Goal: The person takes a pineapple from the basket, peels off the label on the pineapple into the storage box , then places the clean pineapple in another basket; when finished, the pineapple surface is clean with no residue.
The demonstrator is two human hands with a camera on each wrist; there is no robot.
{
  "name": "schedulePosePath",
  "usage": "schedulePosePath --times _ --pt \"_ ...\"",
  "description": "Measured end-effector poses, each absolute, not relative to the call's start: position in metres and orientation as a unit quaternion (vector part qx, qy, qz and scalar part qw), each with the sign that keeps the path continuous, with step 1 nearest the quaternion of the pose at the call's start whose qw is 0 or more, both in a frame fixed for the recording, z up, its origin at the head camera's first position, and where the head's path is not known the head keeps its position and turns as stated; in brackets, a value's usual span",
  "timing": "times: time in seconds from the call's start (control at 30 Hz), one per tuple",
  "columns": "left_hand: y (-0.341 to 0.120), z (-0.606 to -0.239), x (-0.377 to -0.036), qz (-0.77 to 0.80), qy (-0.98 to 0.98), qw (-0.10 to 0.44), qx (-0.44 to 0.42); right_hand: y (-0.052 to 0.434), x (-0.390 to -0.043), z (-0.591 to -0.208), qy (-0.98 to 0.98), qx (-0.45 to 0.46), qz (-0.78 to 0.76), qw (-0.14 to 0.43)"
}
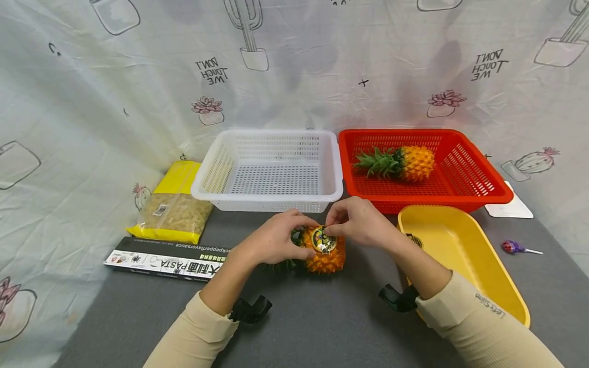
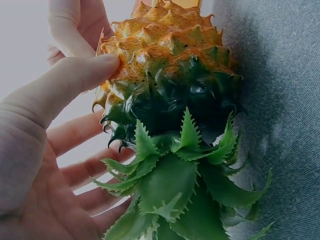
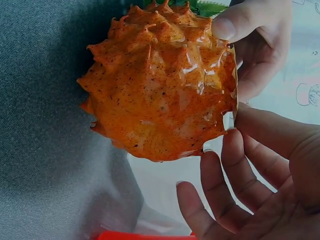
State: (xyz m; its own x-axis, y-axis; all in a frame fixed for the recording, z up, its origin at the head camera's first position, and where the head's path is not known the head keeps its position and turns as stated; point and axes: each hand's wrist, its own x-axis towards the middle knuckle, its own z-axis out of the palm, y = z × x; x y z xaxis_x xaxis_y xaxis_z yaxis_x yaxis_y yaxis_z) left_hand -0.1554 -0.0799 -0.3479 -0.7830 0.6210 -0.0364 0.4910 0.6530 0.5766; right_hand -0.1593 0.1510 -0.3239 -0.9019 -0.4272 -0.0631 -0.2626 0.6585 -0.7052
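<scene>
An artificial-looking orange pineapple [image 1: 325, 261] with green leaves lies on its side on the grey table, its leaves [image 2: 170, 190] pointing left. Its upper side bears a round black-and-gold sticker [image 1: 323, 241]. My left hand [image 1: 279, 237] grips the fruit from the left; in the left wrist view its thumb [image 2: 90, 70] presses the skin near the sticker's edge. From the other side my right hand [image 1: 361, 222] pinches the sticker's rim between thumb [image 3: 265, 125] and forefinger. A small gap shows there between sticker and skin.
Behind stand a white basket [image 1: 267, 197] and a red basket [image 1: 428, 199] holding another pineapple [image 1: 416, 163]. A yellow tray [image 1: 460, 245] with a round sticker [image 1: 415, 240] is right, near a lollipop [image 1: 513, 247]. Left lie a pasta bag [image 1: 175, 209] and a black-and-white pasta box [image 1: 165, 258].
</scene>
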Motion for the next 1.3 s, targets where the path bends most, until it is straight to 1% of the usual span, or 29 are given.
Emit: schedulePosePath --times 0.17,0.33,0.6,0.7,1.0,1.3 --pt "-0.0807 -0.3478 -0.1550 0.282 0.901 0.119 0.306 0.1506 -0.1590 -0.3232 0.900 -0.189 -0.377 0.113" --pt "-0.0809 -0.3481 -0.1543 0.285 0.901 0.123 0.304 0.1529 -0.1598 -0.3222 0.888 -0.193 -0.398 0.127" --pt "-0.0808 -0.3484 -0.1542 0.289 0.899 0.120 0.307 0.1564 -0.1611 -0.3213 0.851 -0.187 -0.457 0.181" --pt "-0.0811 -0.3486 -0.1540 0.289 0.899 0.119 0.307 0.1561 -0.1613 -0.3205 0.841 -0.186 -0.470 0.193" --pt "-0.0821 -0.3501 -0.1533 0.292 0.897 0.121 0.308 0.1559 -0.1588 -0.3215 0.839 -0.183 -0.473 0.195" --pt "-0.0819 -0.3485 -0.1527 0.292 0.899 0.112 0.307 0.1596 -0.1559 -0.3169 0.841 -0.161 -0.483 0.180"
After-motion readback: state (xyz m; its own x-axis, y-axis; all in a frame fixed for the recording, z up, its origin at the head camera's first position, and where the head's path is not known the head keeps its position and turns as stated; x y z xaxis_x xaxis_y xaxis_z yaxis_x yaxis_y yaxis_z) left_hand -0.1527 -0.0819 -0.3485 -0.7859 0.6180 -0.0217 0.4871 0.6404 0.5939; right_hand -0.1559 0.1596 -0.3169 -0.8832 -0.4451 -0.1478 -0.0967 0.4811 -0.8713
